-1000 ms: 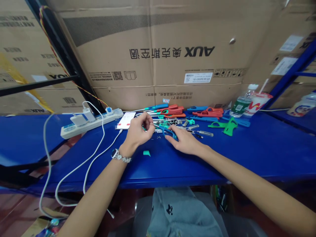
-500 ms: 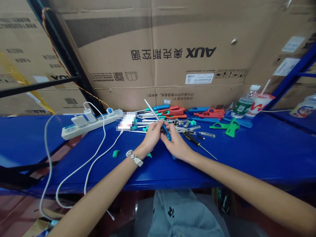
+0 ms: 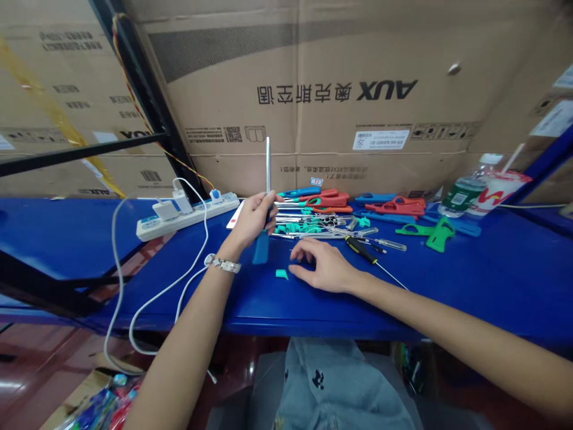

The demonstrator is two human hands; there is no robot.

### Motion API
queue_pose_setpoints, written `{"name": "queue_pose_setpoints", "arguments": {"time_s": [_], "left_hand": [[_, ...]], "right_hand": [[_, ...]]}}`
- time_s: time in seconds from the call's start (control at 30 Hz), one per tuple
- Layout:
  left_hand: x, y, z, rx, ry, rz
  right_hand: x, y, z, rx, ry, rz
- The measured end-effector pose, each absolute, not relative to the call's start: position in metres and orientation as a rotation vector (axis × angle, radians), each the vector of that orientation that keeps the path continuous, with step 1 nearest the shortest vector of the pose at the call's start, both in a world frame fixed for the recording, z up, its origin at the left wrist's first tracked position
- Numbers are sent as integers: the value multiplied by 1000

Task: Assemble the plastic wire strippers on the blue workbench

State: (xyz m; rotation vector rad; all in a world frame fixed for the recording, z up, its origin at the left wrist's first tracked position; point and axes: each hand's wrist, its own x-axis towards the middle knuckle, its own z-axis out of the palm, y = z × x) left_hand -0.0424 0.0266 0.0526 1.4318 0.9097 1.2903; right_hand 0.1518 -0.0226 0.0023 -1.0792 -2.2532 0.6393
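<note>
My left hand point(image 3: 251, 220) is closed around a long-necked lighter point(image 3: 260, 248), its blue handle hanging below my fingers and its metal tube pointing up. Part of the handle is hidden by the hand. To the right, my right hand point(image 3: 329, 266) hovers low over the blue table with thumb and fingers curved apart, and nothing shows between them. A small green plastic piece point(image 3: 282, 274) lies just left of my right thumb. Behind both hands is a pile of metal tubes, green pieces point(image 3: 308, 227) and clear parts.
Red lighter casings point(image 3: 396, 206) and green casings point(image 3: 441, 233) lie at the back right. A screwdriver point(image 3: 360, 249) rests beside my right hand. A bottle point(image 3: 465, 191) and cup point(image 3: 501, 190) stand far right. A power strip point(image 3: 188, 218) with white cables sits left; cardboard point(image 3: 313, 48) rises behind.
My hands have separated. My left hand has carried the lighter left and turned its tube nearly upright; my right hand has let go of it and opened over the table. The view has shifted.
</note>
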Motion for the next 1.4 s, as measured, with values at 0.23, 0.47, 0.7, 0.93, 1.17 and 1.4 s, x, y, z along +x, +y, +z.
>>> {"name": "queue_pose_setpoints", "arguments": {"time_s": [0.23,0.47,0.7,0.93,1.17,1.4], "left_hand": [[-60,30,47,1785,1209,1184],[-48,24,40,2308,1255,1071],[-22,12,32,2639,1373,677],[-13,7,27,2782,1549,344],[-13,6,25,2807,1548,350],[-13,3,28,2825,1589,338]], "right_hand": [[136,-19,4,-876,-2445,652],[170,15,9,-907,-1837,858],[214,41,16,-973,-1072,1018],[215,37,18,-892,-925,957],[211,35,14,-921,-1124,720],[211,35,15,-799,-1053,965]]}}
